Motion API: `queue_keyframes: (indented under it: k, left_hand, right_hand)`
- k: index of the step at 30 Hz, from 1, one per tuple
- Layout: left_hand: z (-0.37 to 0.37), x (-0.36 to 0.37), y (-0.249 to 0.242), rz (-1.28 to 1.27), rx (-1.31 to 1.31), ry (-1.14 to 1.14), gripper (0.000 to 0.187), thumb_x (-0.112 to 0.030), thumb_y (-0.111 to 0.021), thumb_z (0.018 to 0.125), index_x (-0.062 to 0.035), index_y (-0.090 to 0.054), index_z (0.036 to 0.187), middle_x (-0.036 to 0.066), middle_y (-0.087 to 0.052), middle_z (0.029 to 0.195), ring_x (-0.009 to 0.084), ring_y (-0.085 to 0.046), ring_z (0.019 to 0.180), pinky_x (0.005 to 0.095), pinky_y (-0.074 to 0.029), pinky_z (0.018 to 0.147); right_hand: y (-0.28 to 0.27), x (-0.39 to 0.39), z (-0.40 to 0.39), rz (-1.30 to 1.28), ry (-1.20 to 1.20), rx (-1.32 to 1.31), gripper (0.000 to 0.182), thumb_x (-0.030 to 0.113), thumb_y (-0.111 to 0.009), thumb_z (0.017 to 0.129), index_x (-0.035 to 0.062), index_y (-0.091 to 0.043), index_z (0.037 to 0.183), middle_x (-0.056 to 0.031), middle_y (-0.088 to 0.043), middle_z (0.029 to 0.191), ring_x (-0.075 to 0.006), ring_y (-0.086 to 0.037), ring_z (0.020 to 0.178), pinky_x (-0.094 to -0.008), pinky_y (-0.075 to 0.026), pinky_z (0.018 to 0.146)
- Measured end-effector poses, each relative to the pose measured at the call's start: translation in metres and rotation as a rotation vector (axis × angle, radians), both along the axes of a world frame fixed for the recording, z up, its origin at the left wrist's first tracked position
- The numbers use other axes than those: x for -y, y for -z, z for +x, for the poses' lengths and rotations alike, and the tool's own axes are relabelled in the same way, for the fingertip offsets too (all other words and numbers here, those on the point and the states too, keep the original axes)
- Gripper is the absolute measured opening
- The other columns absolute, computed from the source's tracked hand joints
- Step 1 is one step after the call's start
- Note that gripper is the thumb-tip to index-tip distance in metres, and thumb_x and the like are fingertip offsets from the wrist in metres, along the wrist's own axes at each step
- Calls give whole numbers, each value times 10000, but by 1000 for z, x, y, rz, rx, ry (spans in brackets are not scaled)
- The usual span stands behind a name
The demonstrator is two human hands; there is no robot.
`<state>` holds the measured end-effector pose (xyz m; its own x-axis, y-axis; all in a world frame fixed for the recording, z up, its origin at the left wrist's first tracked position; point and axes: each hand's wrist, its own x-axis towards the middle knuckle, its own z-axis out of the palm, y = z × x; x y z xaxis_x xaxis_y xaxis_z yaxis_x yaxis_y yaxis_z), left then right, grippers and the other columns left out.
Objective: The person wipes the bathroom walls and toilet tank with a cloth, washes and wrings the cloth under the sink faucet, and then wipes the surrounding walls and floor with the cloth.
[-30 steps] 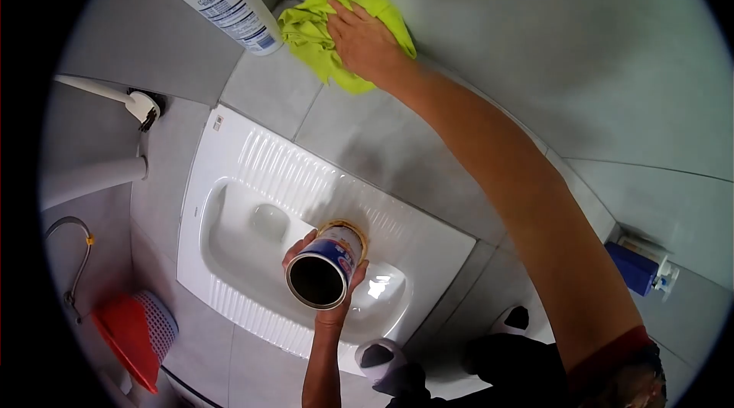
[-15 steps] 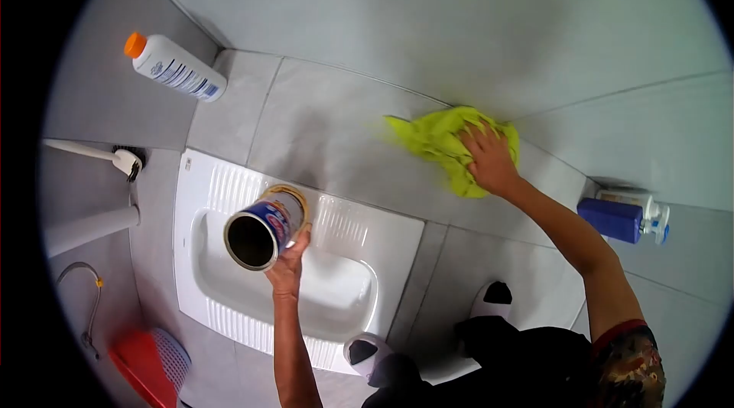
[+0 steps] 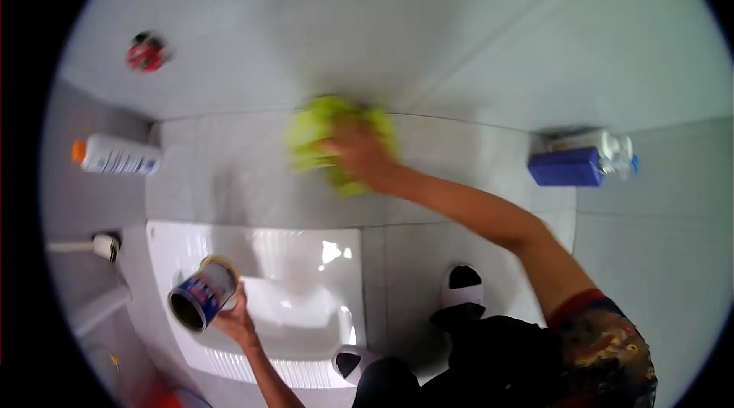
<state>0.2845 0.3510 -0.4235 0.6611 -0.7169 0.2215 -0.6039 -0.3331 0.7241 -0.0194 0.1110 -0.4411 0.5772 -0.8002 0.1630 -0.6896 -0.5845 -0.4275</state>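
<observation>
My left hand (image 3: 238, 319) grips a blue-labelled can (image 3: 205, 292) over the white squat toilet (image 3: 256, 247). The can is tilted, its dark open mouth facing down and left. Farther up, my right hand (image 3: 358, 149) presses a yellow-green cloth (image 3: 313, 135) on the grey floor tiles near the base of the wall. Motion blurs that hand and the cloth, and its fingertips are partly lost in the folds.
A white bottle with an orange cap (image 3: 121, 156) stands at the left, below a red valve (image 3: 145, 53). A brush (image 3: 106, 247) and a pipe (image 3: 103, 308) lie lower left. Purple and clear bottles (image 3: 567, 167) are at the right. My slippered feet (image 3: 463, 293) are below.
The view has turned. My right hand has wiped the cloth leftward along the floor by the wall. My left hand still holds the can, now lower left in view.
</observation>
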Motion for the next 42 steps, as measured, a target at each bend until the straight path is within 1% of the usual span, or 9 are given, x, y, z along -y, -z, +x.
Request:
queue_keyframes:
  k: [1, 2, 8, 15, 20, 24, 28, 35, 42]
  left_hand:
    - [3, -1, 4, -45, -78, 12, 801, -65, -803, 620, 66, -352, 1268, 190, -448, 1259, 278, -476, 1107, 390, -406, 944]
    - [2, 2, 3, -85, -154, 13, 804, -64, -796, 631, 63, -339, 1280, 196, -439, 1270, 283, -469, 1118, 394, -402, 949]
    - [-23, 47, -1, -15, -193, 25, 757, -43, -773, 654, 49, -349, 1274, 214, -407, 1287, 313, -440, 1150, 421, -390, 971]
    - [-44, 126, 34, -137, -231, 220, 671, -51, -751, 703, 63, -373, 1246, 191, -427, 1264, 258, -441, 1143, 381, -357, 987]
    - [-60, 176, 43, -222, -176, 365, 667, -168, -779, 694, 51, -418, 1210, 194, -490, 1179, 274, -471, 1080, 398, -394, 941]
    - [-67, 194, 51, 4, 243, 206, 732, -383, -782, 642, -1, -476, 1187, 183, -530, 1100, 330, -489, 1018, 454, -411, 874]
    - [-59, 208, 79, 153, 397, 123, 760, -519, -759, 594, -47, -526, 1141, 132, -546, 1068, 347, -473, 1011, 500, -398, 823]
    - [-64, 208, 80, 362, 450, 84, 846, -608, -730, 567, -61, -499, 1170, 110, -487, 1162, 349, -457, 1045, 549, -363, 819]
    - [-65, 161, 66, 18, 337, 138, 806, -506, -726, 653, -99, -433, 1284, 142, -461, 1196, 339, -415, 1138, 496, -373, 887]
  right_hand:
    - [18, 10, 31, -409, -41, 84, 362, 138, -566, 753, 228, -579, 1103, -93, -504, 1195, -331, -447, 1113, -511, -345, 914]
    - [15, 13, 54, -289, -87, -83, 422, 196, -570, 760, 262, -529, 1174, -82, -434, 1289, -366, -400, 1171, -548, -305, 945]
    - [26, 26, 41, -177, -128, -1, 440, 295, -585, 745, 254, -510, 1177, -62, -431, 1290, -329, -364, 1206, -538, -298, 946]
    - [17, 0, -128, -52, -59, -187, 562, 274, -651, 671, 260, -497, 1211, -40, -418, 1323, -325, -363, 1222, -513, -296, 964]
    - [2, -37, -244, -4, 217, -381, 578, 236, -633, 679, 185, -475, 1233, -95, -428, 1288, -321, -344, 1228, -508, -265, 982]
    - [17, -72, -304, -84, 704, -349, 546, 247, -622, 706, 159, -467, 1222, -116, -447, 1235, -309, -378, 1187, -506, -297, 944]
    - [30, -69, -305, -102, 1000, -435, 529, 254, -620, 710, 153, -457, 1203, -109, -435, 1237, -287, -392, 1174, -509, -314, 922]
    - [28, -66, -295, -40, 1056, -436, 507, 288, -567, 758, 150, -430, 1226, -93, -411, 1262, -301, -369, 1193, -541, -319, 916]
    - [13, -97, -236, -37, 1055, -412, 553, 341, -583, 765, 153, -415, 1258, -106, -407, 1239, -363, -353, 1181, -581, -337, 838]
